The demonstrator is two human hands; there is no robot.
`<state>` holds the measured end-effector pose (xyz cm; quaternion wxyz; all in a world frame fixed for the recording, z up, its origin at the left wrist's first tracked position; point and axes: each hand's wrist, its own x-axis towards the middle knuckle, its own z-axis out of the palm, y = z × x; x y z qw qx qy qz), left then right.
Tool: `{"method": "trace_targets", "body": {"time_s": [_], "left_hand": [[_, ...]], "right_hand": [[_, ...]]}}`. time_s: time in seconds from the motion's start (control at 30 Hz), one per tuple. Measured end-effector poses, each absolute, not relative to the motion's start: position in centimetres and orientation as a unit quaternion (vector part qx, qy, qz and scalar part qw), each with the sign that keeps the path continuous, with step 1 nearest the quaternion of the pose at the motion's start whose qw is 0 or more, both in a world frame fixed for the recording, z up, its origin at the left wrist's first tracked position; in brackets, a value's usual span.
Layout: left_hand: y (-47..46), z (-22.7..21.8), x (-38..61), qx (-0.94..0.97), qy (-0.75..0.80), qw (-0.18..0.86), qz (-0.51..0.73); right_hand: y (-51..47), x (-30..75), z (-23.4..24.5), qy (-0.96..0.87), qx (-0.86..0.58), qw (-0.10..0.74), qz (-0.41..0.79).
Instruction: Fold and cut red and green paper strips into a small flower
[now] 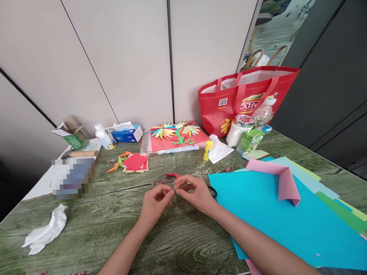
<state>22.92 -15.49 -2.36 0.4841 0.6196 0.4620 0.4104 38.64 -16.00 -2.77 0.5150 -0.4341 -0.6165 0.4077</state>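
Over the middle of the table, my left hand (pixel 156 201) and my right hand (pixel 195 193) meet at the fingertips, each closed in a pinch. Between them a sliver of a small green paper piece (pixel 175 191) shows; the fingers cover most of it. Just beyond my fingers lies a small red folded paper (pixel 173 175). Black scissor handles (pixel 213 191) stick out beside my right wrist, the rest hidden behind the hand. Blue paper sheets (pixel 266 215) spread under my right forearm, with a creased pink paper (pixel 279 178) on top.
A yellow glue stick (pixel 207 150) stands near a crumpled tissue (pixel 219 149). Colourful paper stars (pixel 163 131) and green bits rest on a red paper pack (pixel 159 144). Red squares (pixel 136 162), a tissue box (pixel 127 134) and a bottle (pixel 105 137) are left; a red bag (pixel 215 111) is right.
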Motion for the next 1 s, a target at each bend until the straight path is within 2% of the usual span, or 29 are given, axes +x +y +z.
{"method": "trace_targets", "body": {"time_s": [0.23,0.33,0.4,0.47,0.6,0.73,0.9,1.0], "left_hand": [[-15.4,-1.9,22.9,0.533,0.452,0.551,0.456],[-15.2,-1.9,22.8,0.482,0.458,0.554,0.501],[-15.0,-2.0,22.8,0.452,0.458,0.555,0.527],[-14.8,-2.1,22.6,0.427,0.461,0.556,0.544],[-14.4,-2.4,22.3,0.396,0.472,0.556,0.558],[-14.2,-2.7,22.1,0.367,0.477,0.573,0.556],[-14.0,-2.7,22.0,0.334,0.457,0.625,0.538],[-13.9,-2.7,21.9,0.320,0.447,0.637,0.540]], "right_hand": [[-16.3,38.7,-2.6,-0.700,-0.382,0.511,0.321],[-16.1,39.5,-2.2,-0.716,-0.447,0.479,0.240],[-15.9,40.2,-1.8,-0.721,-0.532,0.405,0.181],[-15.9,41.0,-1.2,-0.729,-0.608,0.280,0.146],[-16.3,41.8,0.1,-0.733,-0.668,0.071,0.106],[-16.5,41.8,0.6,-0.705,-0.700,-0.043,0.101],[-16.5,41.5,0.5,-0.703,-0.701,-0.053,0.105],[-16.3,41.7,0.3,-0.701,-0.699,0.018,0.140]]}}
